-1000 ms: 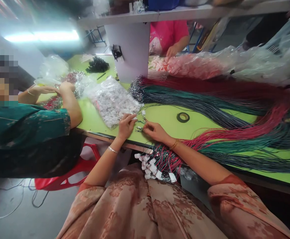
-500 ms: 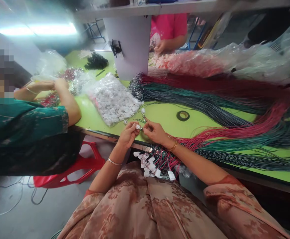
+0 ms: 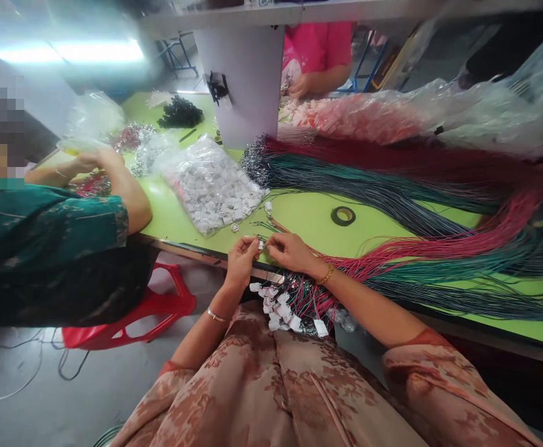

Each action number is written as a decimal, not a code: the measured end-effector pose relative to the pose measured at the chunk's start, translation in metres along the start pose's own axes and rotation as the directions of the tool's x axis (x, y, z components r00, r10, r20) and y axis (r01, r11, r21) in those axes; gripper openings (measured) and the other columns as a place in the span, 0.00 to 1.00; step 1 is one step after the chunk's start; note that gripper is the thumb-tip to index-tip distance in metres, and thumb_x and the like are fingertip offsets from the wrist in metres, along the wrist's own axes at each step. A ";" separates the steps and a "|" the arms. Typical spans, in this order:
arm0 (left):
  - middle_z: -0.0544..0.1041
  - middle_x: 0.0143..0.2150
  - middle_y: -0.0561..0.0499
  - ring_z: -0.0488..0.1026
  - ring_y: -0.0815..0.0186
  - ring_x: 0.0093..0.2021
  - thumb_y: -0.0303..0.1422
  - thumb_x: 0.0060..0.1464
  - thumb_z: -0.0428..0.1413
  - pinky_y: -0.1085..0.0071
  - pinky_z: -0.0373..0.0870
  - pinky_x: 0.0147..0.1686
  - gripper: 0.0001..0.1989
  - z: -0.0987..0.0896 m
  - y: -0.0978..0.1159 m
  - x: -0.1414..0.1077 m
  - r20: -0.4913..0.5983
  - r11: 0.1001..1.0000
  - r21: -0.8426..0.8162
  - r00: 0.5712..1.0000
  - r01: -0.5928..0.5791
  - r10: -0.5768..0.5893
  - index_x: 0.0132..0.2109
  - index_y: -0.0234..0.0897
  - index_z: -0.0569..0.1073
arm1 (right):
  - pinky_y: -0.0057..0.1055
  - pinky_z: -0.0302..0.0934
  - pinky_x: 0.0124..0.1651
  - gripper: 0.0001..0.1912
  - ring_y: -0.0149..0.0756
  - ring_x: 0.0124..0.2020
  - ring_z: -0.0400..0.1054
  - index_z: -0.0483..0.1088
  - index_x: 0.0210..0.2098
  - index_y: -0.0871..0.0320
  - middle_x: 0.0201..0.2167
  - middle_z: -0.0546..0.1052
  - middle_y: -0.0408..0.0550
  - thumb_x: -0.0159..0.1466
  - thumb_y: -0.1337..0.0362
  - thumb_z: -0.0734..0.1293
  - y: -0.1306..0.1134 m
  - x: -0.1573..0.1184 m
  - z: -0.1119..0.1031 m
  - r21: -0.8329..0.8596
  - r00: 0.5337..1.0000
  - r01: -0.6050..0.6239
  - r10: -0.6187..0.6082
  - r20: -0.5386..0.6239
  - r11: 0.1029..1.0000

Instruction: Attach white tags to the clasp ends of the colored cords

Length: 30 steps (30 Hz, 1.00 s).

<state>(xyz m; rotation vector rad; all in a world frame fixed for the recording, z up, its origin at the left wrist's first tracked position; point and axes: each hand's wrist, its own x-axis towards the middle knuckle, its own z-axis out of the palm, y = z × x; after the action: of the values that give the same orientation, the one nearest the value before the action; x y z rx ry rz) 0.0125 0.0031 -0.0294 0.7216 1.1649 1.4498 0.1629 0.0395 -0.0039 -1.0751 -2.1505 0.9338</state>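
Between the fingertips of my left hand [image 3: 242, 257] is a small white plastic connector [image 3: 261, 244]. Close on its right, my right hand [image 3: 291, 251] is pinched; it seems to hold a thin wire end, though the fingers mostly hide it. Red and green wires [image 3: 318, 253] run out from beside this hand to the right. Just beyond my hands a loose white connector [image 3: 268, 207] and another small white piece [image 3: 235, 228] lie on the green tabletop. Below my wrists, finished-looking wires with white connectors [image 3: 281, 310] hang in a cluster at the table edge.
A clear bag of white connectors [image 3: 220, 186] lies ahead to the left. Long bundles of red, green and black wires [image 3: 392, 205] cover the right side. A roll of black tape [image 3: 343, 216] sits between. A co-worker's arm [image 3: 129, 192] rests at left, near a red stool [image 3: 159, 310].
My left hand has moved slightly down and right with the connector, which is now turned differently. My right hand has shifted down a little, and its fingers have drawn slightly back from the connector.
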 end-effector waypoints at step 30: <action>0.73 0.30 0.54 0.68 0.75 0.29 0.32 0.47 0.65 0.77 0.65 0.32 0.10 -0.001 0.008 -0.005 0.136 0.963 -0.228 0.984 0.142 -0.113 0.35 0.34 0.72 | 0.25 0.51 0.28 0.08 0.27 0.24 0.57 0.68 0.27 0.61 0.22 0.68 0.40 0.56 0.61 0.62 -0.007 0.026 -0.016 0.245 0.998 -0.052 0.057 -0.012 0.968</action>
<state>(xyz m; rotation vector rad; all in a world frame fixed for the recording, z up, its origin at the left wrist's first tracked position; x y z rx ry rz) 0.0100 -0.0008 -0.0211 0.5499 0.9087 1.3872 0.1574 0.0638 0.0155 -1.0194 -1.9378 1.1743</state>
